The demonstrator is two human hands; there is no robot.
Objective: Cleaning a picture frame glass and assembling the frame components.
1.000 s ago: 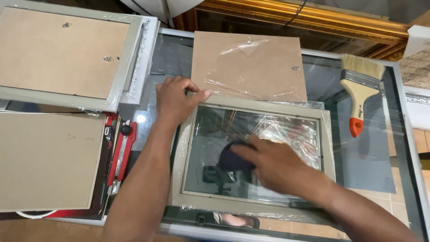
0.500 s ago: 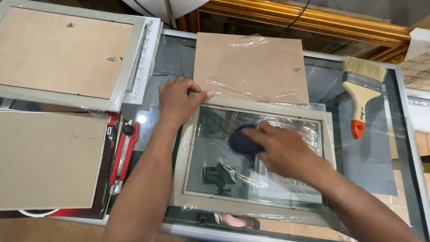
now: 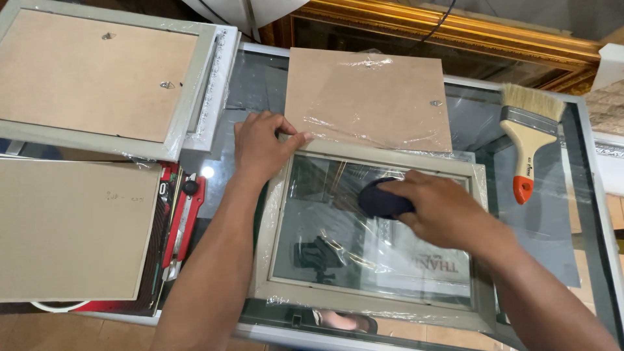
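We see the frame lying flat on the glass table, long axis running left to right. Our right hand closes its fingers around a dark pad pressed on the glass near the frame's upper middle. Our left hand rests fingers spread on the top left corner. The brush lies well apart to the right.

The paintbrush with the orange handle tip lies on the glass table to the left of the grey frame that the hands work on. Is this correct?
Not quite. In the head view, the paintbrush lies on the glass table to the right of the grey frame, not to the left. The rest is correct: its handle tip is orange.
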